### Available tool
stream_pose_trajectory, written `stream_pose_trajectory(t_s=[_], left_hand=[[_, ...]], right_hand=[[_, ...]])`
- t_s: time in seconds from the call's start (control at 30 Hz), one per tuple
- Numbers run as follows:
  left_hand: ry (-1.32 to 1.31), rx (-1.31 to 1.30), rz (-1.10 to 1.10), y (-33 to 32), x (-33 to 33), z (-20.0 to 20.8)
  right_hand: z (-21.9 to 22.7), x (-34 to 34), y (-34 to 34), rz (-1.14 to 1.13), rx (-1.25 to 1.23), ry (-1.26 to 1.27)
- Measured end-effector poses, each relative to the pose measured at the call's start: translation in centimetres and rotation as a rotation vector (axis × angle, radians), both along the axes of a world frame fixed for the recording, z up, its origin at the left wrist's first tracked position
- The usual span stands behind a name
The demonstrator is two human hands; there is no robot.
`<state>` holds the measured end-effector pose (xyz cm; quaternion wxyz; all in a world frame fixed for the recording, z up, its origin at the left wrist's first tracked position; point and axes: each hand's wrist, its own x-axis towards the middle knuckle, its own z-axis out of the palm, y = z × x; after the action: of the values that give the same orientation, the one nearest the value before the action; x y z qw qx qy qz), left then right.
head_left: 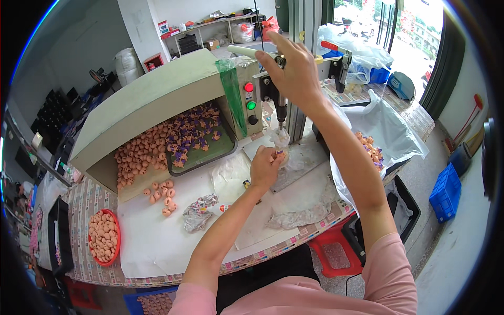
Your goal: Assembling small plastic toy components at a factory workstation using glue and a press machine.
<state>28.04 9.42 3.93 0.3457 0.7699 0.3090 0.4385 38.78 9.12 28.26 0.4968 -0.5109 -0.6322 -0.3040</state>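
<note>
My left hand (pixel 265 169) is closed, pinching a small peach-and-purple piece (pixel 280 154) beneath the press's vertical rod (pixel 282 113). Clear plastic film (pixel 280 137) wraps the rod's lower end, just above my fingertips. My right hand (pixel 296 73) is raised at the top of the press with fingers stretched and apart. Its thumb lies against a pale lever (pixel 244 51), and the palm side is hidden. To the left, a beige box-shaped machine (pixel 152 97) shelters round peach pieces (pixel 142 149) and a dark tray (pixel 202 158) of peach-and-purple pieces.
Loose peach pieces (pixel 167 197) and crumpled plastic (pixel 198 212) lie on the white sheet. A red basket (pixel 118 239) of peach pieces stands left. Right of the press, a plastic-lined bin (pixel 394 131) holds finished-looking coloured pieces. A red-handled clamp (pixel 336 47) and a red stool (pixel 333 260) are nearby.
</note>
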Motion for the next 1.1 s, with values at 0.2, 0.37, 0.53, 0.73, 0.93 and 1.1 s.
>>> stream_pose_trajectory(t_s=[0.2,0.37,0.53,0.73,0.93,1.1], left_hand=[[0.139,0.027,-0.050,0.4,-1.1,1.5],[0.152,0.030,-0.053,0.7,-2.2,0.9],[-0.051,-0.460,-0.050,-0.4,-5.6,0.8],[-0.408,-1.325,-0.344,-4.5,-16.1,5.1],[-0.597,-1.323,-0.433,-8.5,-24.8,3.1],[-0.779,-1.395,-0.325,-11.6,-29.3,1.5]], right_hand=[[4.0,0.2,1.4,0.250,-0.642,0.490],[7.3,-0.8,-4.4,0.663,-0.071,0.635],[0.0,-1.4,-14.0,0.529,-0.078,0.437],[-11.0,-3.4,-14.7,0.345,0.149,0.491],[-19.3,-11.7,-13.5,0.408,-0.704,0.478],[-24.1,-18.7,-9.4,0.389,-0.717,0.311]])
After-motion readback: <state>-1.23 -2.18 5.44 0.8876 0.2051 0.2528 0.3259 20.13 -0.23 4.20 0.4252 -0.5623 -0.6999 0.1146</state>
